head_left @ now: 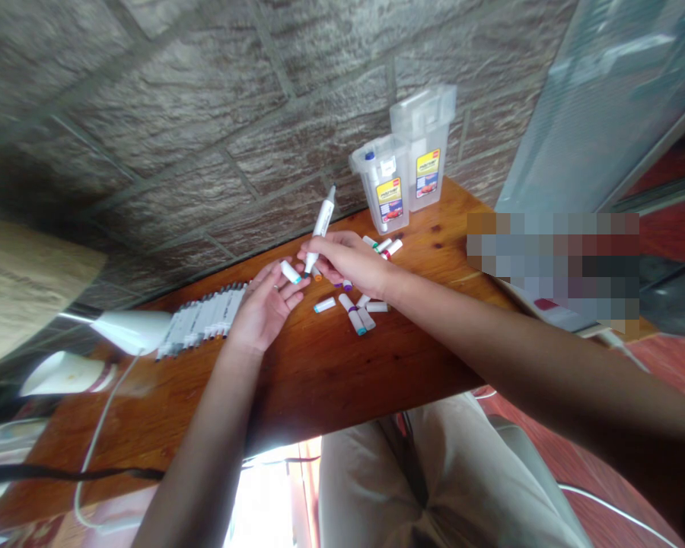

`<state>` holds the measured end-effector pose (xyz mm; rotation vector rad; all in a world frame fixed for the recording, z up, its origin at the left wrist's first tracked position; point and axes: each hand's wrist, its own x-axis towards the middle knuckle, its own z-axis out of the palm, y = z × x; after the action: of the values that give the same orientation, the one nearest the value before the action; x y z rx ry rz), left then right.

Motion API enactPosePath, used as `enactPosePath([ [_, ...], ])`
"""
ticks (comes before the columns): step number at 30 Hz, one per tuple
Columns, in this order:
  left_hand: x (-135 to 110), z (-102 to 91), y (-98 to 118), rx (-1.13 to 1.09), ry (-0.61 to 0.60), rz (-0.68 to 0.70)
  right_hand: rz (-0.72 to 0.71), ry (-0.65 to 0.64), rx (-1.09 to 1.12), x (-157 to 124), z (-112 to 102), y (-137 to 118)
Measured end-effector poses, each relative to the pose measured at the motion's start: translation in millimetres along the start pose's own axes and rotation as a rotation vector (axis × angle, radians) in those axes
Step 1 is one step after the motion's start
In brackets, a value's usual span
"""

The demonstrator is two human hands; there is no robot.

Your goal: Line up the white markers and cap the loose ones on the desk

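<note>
My right hand (351,262) grips a white marker (322,224) between thumb and fingers. The marker is tilted, with an uncapped grey nib at its top and a dark end pointing down towards my left hand. Between the fingers of my left hand (262,313) is a white marker cap (291,272) with a teal rim, close to the marker's lower end but apart from it. Under and beside my right hand lie several loose caps, among them a teal-rimmed cap (325,304) and a purple-banded one (348,304). A row of white markers (202,320) lies left of my left hand, partly hidden by it.
Two clear plastic boxes (428,164) with yellow labels stand against the stone wall (205,91); the nearer box (381,186) has a marker inside. At left are a white lamp (131,331), a paper cup (68,373) and a cable (94,434). The wooden table (320,373) ends at my lap.
</note>
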<state>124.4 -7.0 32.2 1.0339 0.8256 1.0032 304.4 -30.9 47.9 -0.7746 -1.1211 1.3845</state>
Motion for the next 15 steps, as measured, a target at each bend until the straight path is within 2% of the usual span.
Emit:
enactPosePath([
  [15,-1.1,2.0,0.6,0.0,-0.01,-0.009,-0.015,-0.027,-0.037,1.4,-1.0,4.7],
])
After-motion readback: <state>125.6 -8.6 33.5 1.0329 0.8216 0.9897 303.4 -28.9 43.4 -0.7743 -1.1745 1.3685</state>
